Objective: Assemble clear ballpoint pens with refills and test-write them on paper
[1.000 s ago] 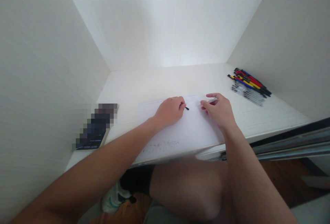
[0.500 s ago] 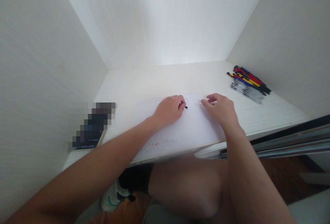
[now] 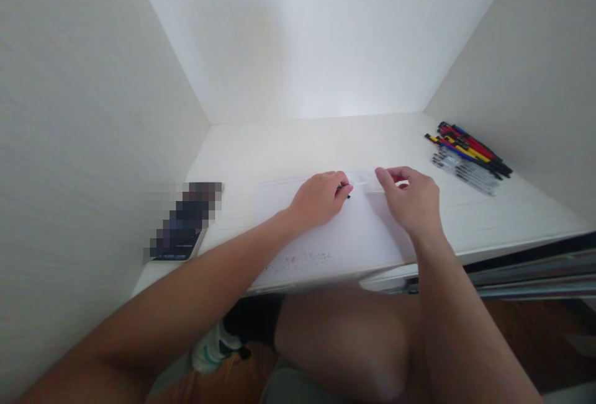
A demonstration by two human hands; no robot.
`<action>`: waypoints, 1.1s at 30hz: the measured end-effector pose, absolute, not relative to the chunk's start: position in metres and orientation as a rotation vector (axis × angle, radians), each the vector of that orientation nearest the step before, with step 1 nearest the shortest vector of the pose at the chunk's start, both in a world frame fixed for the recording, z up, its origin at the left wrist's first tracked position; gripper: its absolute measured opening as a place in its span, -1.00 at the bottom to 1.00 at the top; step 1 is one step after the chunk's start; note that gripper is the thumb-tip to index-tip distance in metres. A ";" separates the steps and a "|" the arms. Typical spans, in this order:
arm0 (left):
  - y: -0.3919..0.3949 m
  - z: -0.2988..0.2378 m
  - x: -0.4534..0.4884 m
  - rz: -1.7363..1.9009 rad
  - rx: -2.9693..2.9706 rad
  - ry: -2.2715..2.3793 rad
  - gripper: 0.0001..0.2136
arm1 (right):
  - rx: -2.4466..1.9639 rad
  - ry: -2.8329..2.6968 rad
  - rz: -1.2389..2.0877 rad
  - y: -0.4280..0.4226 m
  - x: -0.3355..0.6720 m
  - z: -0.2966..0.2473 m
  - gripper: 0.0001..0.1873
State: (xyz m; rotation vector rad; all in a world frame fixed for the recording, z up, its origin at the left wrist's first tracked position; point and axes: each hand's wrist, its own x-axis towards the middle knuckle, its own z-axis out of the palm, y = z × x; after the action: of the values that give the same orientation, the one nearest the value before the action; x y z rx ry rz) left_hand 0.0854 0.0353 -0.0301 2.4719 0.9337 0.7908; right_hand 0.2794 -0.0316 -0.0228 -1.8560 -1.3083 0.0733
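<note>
My left hand (image 3: 323, 196) is closed over the paper, its fingers wrapped round a black pen part (image 3: 348, 195) whose dark end peeks out beneath the thumb. A pale, see-through piece (image 3: 359, 184) shows just right of these fingertips; whether it joins the black part I cannot tell. My right hand (image 3: 412, 196) is a short way to the right, with thumb and fingers pinched. A thin clear pen part (image 3: 375, 192) sticks out leftward from under it. Both hands are above a white sheet of paper (image 3: 358, 236) with small coloured specks printed near its front edge.
Several red, yellow, blue and black pens (image 3: 475, 146) lie in a heap at the back right. Several clear pen barrels (image 3: 465, 174) lie beside them. A partly blurred phone (image 3: 179, 249) is on the left. White panels enclose the desk (image 3: 316, 143) on three sides.
The view has shifted slightly, so everything sits further right. My right hand has turned a little and its fingers have drawn closer together. My left hand keeps its grip.
</note>
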 end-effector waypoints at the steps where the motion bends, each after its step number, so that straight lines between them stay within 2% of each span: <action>1: 0.035 -0.031 0.086 0.818 2.468 0.920 -0.80 | -1.788 -1.284 0.206 -0.032 0.276 -0.021 -0.56; 5: 0.035 -0.031 0.086 0.898 2.441 0.863 -0.77 | -1.523 -1.198 0.771 -0.032 0.259 -0.021 -0.59; 9: 0.034 -0.029 0.085 0.920 2.431 0.845 -0.78 | -1.324 -1.037 0.979 -0.030 0.248 -0.021 -0.69; 19: 0.035 -0.031 0.087 0.906 2.435 0.880 -0.80 | -1.286 -0.671 0.908 -0.027 0.253 -0.013 -0.72; 33: 0.036 -0.032 0.086 0.895 2.419 0.894 -0.85 | -1.278 -0.579 0.835 -0.026 0.253 -0.011 -0.79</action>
State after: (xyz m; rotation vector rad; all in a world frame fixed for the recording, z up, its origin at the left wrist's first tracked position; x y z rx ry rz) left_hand 0.0864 0.0359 -0.0316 2.4189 0.8937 0.8950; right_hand 0.2535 -0.0260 -0.0112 -1.2776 -0.5788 0.8347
